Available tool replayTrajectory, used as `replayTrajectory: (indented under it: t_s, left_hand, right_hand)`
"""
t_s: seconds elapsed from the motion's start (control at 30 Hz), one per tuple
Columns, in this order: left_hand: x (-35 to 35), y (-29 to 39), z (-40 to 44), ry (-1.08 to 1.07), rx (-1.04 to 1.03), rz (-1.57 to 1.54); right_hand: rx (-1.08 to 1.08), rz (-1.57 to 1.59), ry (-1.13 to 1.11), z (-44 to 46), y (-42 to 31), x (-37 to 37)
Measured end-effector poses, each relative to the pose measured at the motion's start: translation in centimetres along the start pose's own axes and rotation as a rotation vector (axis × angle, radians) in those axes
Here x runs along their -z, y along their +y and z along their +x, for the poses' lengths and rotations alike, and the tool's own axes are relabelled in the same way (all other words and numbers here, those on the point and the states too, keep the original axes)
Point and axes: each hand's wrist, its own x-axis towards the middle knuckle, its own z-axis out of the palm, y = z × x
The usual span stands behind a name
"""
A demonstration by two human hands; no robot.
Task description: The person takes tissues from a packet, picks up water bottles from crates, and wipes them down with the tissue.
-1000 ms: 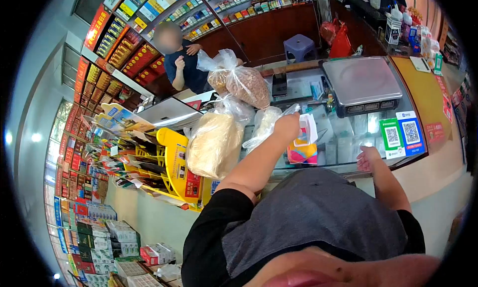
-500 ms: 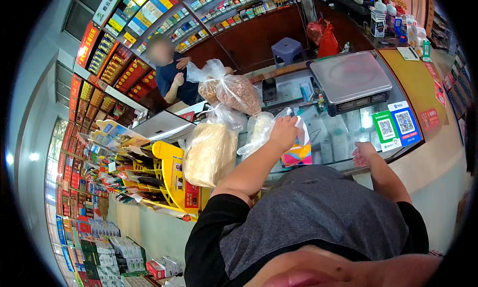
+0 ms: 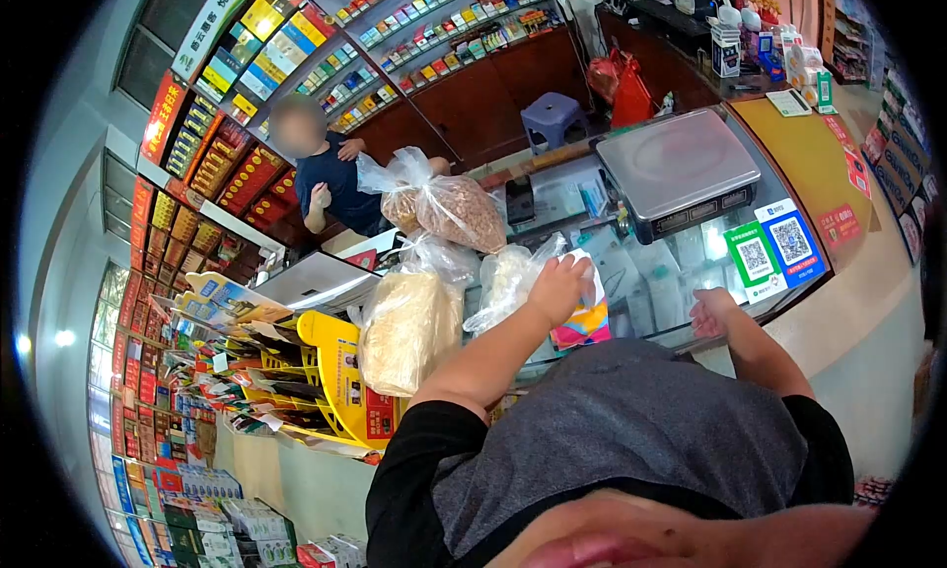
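My left hand (image 3: 558, 290) is closed at the top of a clear plastic bag (image 3: 505, 284) with pale contents; its fingertips are partly hidden. Beside that hand a colourful packet (image 3: 582, 323) lies at the counter's edge. Further left is a large plastic-wrapped block of pale, flat sheets (image 3: 406, 336). Behind it sits a knotted clear bag of brown, nut-like pieces (image 3: 462, 213). My right hand (image 3: 712, 313) holds nothing; its fingers are loosely curled but apart, by the front edge of the glass counter (image 3: 656, 287).
A weighing scale (image 3: 681, 169) stands on the counter, with a QR-code sign (image 3: 774, 250) to its right. A black phone (image 3: 520, 199) lies behind the bags. A yellow display rack (image 3: 340, 366) stands left. Across the counter are another person (image 3: 340, 188) and a blue stool (image 3: 554, 116).
The view has shifted slightly, so the counter's things sit a little further left. My right hand's fingers have curled in somewhat. My left hand stays at the clear bag.
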Motion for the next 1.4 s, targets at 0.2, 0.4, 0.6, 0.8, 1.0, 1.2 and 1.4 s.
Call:
replayTrajectory:
  t_s: [0.2,0.4,0.6,0.8,1.0,1.2,1.4]
  left_hand:
    - [1.2,0.2,-0.8,-0.072,0.064,0.024]
    - [0.8,0.3,-0.1,-0.149,0.071,0.202]
    - [-0.1,0.9,0.6,-0.232,0.213,0.086]
    - [-1.1,0.6,1.1,-0.222,0.294,0.011]
    - [-2.0,0.8,0.6,-0.238,0.347,0.022]
    - [-2.8,-0.1,-0.4,-0.141,0.341,0.057]
    - [2.6,-1.1,-0.5,0.131,0.363,-0.079]
  right_hand:
    - [-0.022,-0.045,-0.001,0.9,0.3,0.3]
    - [-0.03,-0.006,0.003,-0.6,-0.4,-0.4]
    - [-0.042,-0.023,0.054,-1.7,-0.3,-0.9]
    - [0.001,-0.026,0.038,-1.6,-0.3,-0.5]
    - [0.041,0.064,0.053,-1.3,0.1,-0.9]
    - [0.132,0.117,0.099,-0.6,1.0,-1.1]
    - [0.18,0.105,0.129,-3.3,0.7,-2.1]
